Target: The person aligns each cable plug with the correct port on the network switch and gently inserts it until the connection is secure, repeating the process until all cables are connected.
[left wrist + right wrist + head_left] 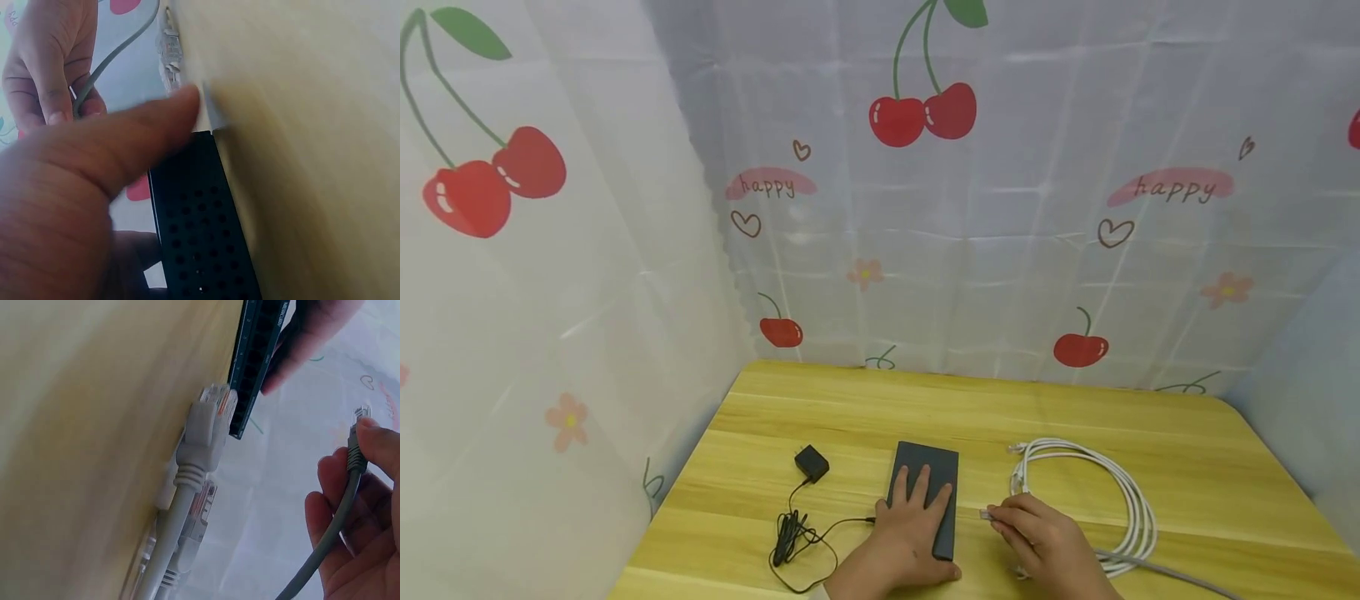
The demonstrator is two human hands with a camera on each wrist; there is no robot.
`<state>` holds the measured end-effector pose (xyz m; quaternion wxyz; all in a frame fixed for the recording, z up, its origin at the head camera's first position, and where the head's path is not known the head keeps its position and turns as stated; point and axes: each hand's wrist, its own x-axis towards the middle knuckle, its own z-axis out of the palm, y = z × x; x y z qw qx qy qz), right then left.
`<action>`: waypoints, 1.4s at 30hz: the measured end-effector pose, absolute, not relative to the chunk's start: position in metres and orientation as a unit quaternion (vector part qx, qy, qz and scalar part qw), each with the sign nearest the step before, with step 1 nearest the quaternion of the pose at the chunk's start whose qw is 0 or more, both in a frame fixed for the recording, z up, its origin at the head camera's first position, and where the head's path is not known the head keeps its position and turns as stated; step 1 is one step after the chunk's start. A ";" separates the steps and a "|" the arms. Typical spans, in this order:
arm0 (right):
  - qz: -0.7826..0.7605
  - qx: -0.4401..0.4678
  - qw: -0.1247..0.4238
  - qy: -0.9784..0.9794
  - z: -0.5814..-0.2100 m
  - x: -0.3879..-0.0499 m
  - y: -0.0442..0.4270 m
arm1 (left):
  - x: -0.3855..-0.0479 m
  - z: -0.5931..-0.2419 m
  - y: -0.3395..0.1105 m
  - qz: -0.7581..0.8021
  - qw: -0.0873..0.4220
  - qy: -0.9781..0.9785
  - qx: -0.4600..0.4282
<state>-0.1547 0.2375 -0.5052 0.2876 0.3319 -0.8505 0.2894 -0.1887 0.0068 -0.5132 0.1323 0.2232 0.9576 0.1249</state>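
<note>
A dark, box-shaped network switch [928, 457] lies flat on the table in the head view. Across its top my left hand [910, 529] rests with the fingers spread and straight. In the right wrist view, a row of ports [253, 359] runs along the switch's side. My right hand [1048, 537] pinches the clear-tipped plug of a grey network cable [356, 450] between thumb and fingers. That plug points toward the switch, a short gap away from it. Vent holes in the switch's end show in the left wrist view, partly behind my thumb [150, 140].
A coiled white network cable [1142, 521] lies on the right, with loose plugs [200, 434] near the switch. Left of the switch are a black power adapter [812, 464] and its bundled cord [786, 537], which runs to the switch's side. A cherry-print curtain [925, 250] hangs behind the table.
</note>
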 end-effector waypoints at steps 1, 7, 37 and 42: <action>0.288 0.334 0.289 -0.850 -0.505 -0.155 0.237 | -0.189 -0.514 0.007 0.119 0.131 0.959 0.223; 0.276 0.348 0.295 -0.846 -0.501 -0.162 0.235 | -0.188 -0.517 0.009 0.084 0.121 0.965 0.216; 0.266 0.354 0.296 -0.846 -0.507 -0.171 0.225 | -0.193 -0.512 0.005 0.242 0.110 0.948 0.177; 0.253 0.371 0.290 -0.845 -0.507 -0.170 0.222 | -0.193 -0.511 0.005 0.269 0.115 0.938 0.187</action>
